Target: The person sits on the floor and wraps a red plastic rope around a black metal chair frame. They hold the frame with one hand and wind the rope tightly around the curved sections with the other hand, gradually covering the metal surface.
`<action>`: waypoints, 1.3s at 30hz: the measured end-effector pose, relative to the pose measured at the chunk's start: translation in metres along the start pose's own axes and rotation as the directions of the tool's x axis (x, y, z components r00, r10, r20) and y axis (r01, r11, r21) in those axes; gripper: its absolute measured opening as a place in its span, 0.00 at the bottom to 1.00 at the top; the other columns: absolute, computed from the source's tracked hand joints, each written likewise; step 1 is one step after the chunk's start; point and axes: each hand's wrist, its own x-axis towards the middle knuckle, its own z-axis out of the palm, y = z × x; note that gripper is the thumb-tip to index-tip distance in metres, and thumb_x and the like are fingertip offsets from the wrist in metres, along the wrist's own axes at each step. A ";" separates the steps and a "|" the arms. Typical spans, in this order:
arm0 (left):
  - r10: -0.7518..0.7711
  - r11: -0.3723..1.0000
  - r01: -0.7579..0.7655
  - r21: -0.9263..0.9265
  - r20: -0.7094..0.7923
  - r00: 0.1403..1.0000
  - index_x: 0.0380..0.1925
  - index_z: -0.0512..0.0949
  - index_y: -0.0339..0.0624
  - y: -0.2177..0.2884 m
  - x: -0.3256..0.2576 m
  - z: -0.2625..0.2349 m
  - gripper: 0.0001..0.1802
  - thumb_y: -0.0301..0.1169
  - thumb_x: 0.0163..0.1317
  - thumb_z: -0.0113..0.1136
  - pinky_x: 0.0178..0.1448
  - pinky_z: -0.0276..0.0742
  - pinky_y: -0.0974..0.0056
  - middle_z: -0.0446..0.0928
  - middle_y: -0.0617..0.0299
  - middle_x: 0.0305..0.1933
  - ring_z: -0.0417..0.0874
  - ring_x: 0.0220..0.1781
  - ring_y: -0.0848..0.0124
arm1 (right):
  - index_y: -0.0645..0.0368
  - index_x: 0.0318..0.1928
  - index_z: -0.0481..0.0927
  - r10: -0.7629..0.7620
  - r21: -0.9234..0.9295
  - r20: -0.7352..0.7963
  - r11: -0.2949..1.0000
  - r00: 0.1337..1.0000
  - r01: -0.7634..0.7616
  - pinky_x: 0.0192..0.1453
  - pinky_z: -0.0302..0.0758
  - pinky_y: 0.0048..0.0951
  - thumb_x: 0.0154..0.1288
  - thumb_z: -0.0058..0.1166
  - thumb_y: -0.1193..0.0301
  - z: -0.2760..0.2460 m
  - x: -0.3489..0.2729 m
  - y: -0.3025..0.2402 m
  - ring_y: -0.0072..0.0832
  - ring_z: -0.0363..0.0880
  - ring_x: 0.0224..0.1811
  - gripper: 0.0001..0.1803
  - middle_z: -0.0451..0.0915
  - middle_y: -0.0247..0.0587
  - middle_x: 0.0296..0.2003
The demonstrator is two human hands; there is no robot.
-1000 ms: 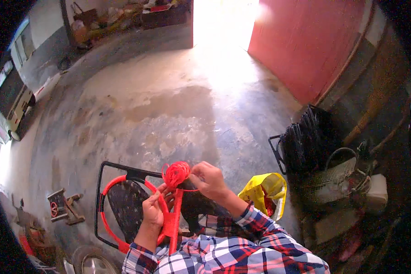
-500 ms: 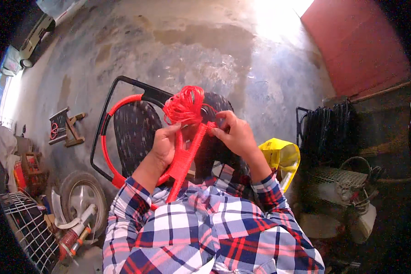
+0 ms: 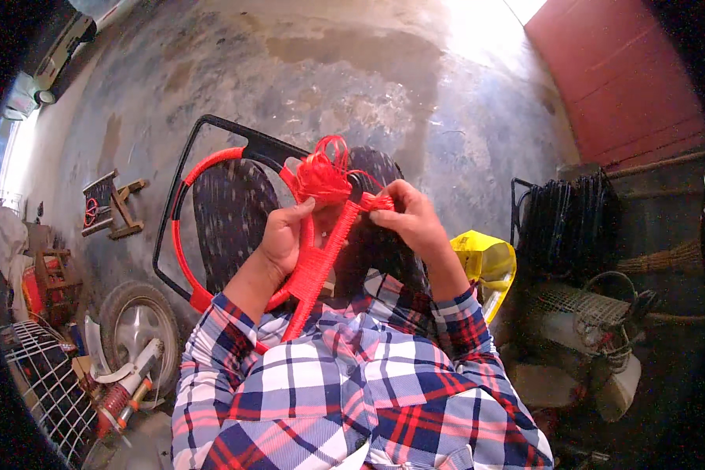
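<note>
Across my lap lies a black metal frame (image 3: 163, 215) with a round ring (image 3: 177, 243) inside it, much of it wound in red plastic cord. Red cord also covers a straight bar (image 3: 338, 239) near my chest, in tight turns. My left hand (image 3: 283, 239) is closed on the wrapped frame beside this bar, its thumb next to a loose red cord bundle (image 3: 323, 184). At the bar's far end, my right hand (image 3: 411, 223) pinches a gathered length of the red cord (image 3: 376, 203). The fingertips of my left hand are partly hidden behind the frame.
A yellow bag (image 3: 484, 262) stands by my right leg. To the right are stacked black frames (image 3: 568, 223) and a wire-mesh item (image 3: 583, 304). On the left are a small wooden stool (image 3: 116, 205), a wheel (image 3: 139, 325) and a white wire grid (image 3: 43, 384).
My right hand has drawn a bunch of cord out to the right from the bar's end. The loose bundle has changed shape, and the frame has shifted slightly.
</note>
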 end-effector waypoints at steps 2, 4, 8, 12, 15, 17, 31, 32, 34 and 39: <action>0.000 1.000 0.000 0.003 0.006 1.000 0.61 0.70 0.34 0.001 0.000 -0.003 0.28 0.41 0.67 0.50 0.57 0.79 0.41 0.77 0.47 0.58 0.80 0.59 0.51 | 0.59 0.38 0.75 0.053 0.307 -0.034 0.951 0.998 -0.040 0.35 0.71 0.25 0.52 0.64 0.70 -0.008 -0.006 -0.005 0.22 0.75 0.32 0.14 0.78 0.35 0.31; 0.003 1.000 -0.003 -0.001 0.009 1.000 0.61 0.70 0.33 0.000 0.001 -0.008 0.28 0.41 0.67 0.51 0.58 0.79 0.44 0.77 0.46 0.58 0.80 0.59 0.52 | 0.56 0.38 0.73 0.108 0.558 -0.084 0.829 0.991 -0.043 0.29 0.67 0.22 0.52 0.57 0.78 -0.010 -0.007 -0.001 0.19 0.72 0.28 0.12 0.79 0.36 0.32; -0.007 1.000 0.007 0.000 -0.006 1.000 0.62 0.69 0.32 -0.003 0.007 -0.017 0.29 0.41 0.66 0.51 0.60 0.79 0.50 0.77 0.45 0.58 0.80 0.58 0.54 | 0.57 0.38 0.71 0.041 0.895 -0.045 0.446 0.998 0.022 0.32 0.69 0.26 0.49 0.52 0.74 -0.022 -0.017 -0.004 0.30 0.73 0.28 0.13 0.77 0.42 0.29; -0.059 0.996 0.057 0.066 0.030 0.998 0.62 0.69 0.31 0.000 0.003 -0.006 0.30 0.41 0.65 0.52 0.60 0.79 0.53 0.76 0.42 0.59 0.81 0.57 0.53 | 0.55 0.31 0.66 -0.262 0.931 -0.079 0.325 0.962 0.165 0.32 0.70 0.31 0.43 0.58 0.62 -0.044 -0.025 -0.004 0.33 0.73 0.30 0.18 0.76 0.42 0.27; -0.088 0.991 0.081 0.104 0.065 0.994 0.62 0.68 0.30 0.001 0.002 -0.001 0.31 0.42 0.65 0.52 0.57 0.81 0.54 0.75 0.40 0.59 0.82 0.55 0.53 | 0.52 0.30 0.61 -0.430 0.960 -0.134 0.167 0.893 0.224 0.34 0.65 0.28 0.50 0.58 0.61 -0.061 -0.035 -0.010 0.26 0.64 0.30 0.18 0.70 0.35 0.26; -0.086 0.989 0.076 0.127 0.078 0.993 0.63 0.68 0.30 0.001 0.000 0.001 0.32 0.41 0.64 0.53 0.54 0.83 0.56 0.75 0.39 0.58 0.83 0.52 0.53 | 0.53 0.35 0.65 -0.367 0.949 -0.191 0.170 0.910 0.267 0.36 0.67 0.28 0.59 0.58 0.56 -0.068 -0.034 -0.009 0.26 0.64 0.34 0.18 0.70 0.33 0.29; -0.116 0.989 0.112 0.095 0.036 0.993 0.66 0.66 0.39 0.000 0.000 0.002 0.30 0.27 0.62 0.58 0.45 0.85 0.59 0.79 0.43 0.51 0.85 0.41 0.57 | 0.57 0.39 0.72 0.097 0.301 0.019 0.949 0.995 -0.098 0.23 0.70 0.23 0.64 0.59 0.76 0.013 -0.023 -0.044 0.19 0.73 0.21 0.08 0.76 0.30 0.25; -0.108 0.991 0.103 0.085 0.056 0.993 0.67 0.65 0.40 0.000 0.000 0.005 0.31 0.27 0.62 0.59 0.45 0.85 0.59 0.79 0.43 0.50 0.85 0.40 0.57 | 0.57 0.40 0.72 0.077 0.351 0.014 0.933 0.997 -0.077 0.22 0.69 0.23 0.62 0.60 0.77 0.010 -0.022 -0.043 0.19 0.72 0.19 0.09 0.75 0.30 0.24; -0.091 0.994 0.085 0.063 0.099 0.991 0.68 0.64 0.44 -0.001 0.001 0.009 0.33 0.28 0.62 0.60 0.44 0.85 0.59 0.79 0.43 0.49 0.85 0.39 0.58 | 0.56 0.39 0.72 0.076 0.473 0.050 0.877 0.996 -0.090 0.22 0.69 0.22 0.61 0.60 0.78 0.002 -0.024 -0.045 0.19 0.72 0.19 0.10 0.74 0.29 0.23; -0.109 0.993 0.104 0.055 0.099 0.989 0.66 0.66 0.47 -0.002 0.002 0.005 0.29 0.26 0.64 0.58 0.43 0.85 0.57 0.78 0.43 0.48 0.84 0.39 0.57 | 0.56 0.39 0.72 0.091 0.623 0.083 0.773 0.992 -0.123 0.20 0.66 0.22 0.57 0.59 0.81 -0.003 -0.031 -0.048 0.18 0.71 0.18 0.12 0.72 0.29 0.22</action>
